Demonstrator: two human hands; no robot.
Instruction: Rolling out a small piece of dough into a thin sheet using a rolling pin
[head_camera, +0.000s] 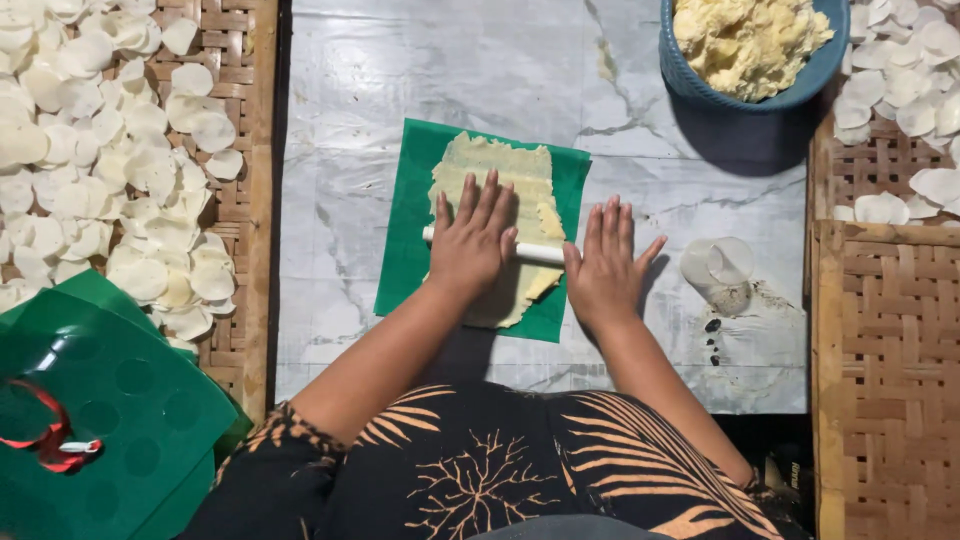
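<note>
A green plastic sheet (405, 250) lies on the marbled floor mat, with a flattened slab of pale yellow dough (500, 170) on it. Across the dough lies a thin white rolling pin (538, 253). My left hand (472, 243) presses flat on the pin's left part, fingers spread. My right hand (603, 265) presses palm down on the pin's right end, at the sheet's right edge.
A blue bowl (700, 85) of yellow dough stands at the top right. A clear plastic cup (717, 268) lies on its side right of my right hand. Woven bamboo trays (885, 350) with thin white discs (120, 170) flank the mat. Green sheets (110, 420) are stacked at the lower left.
</note>
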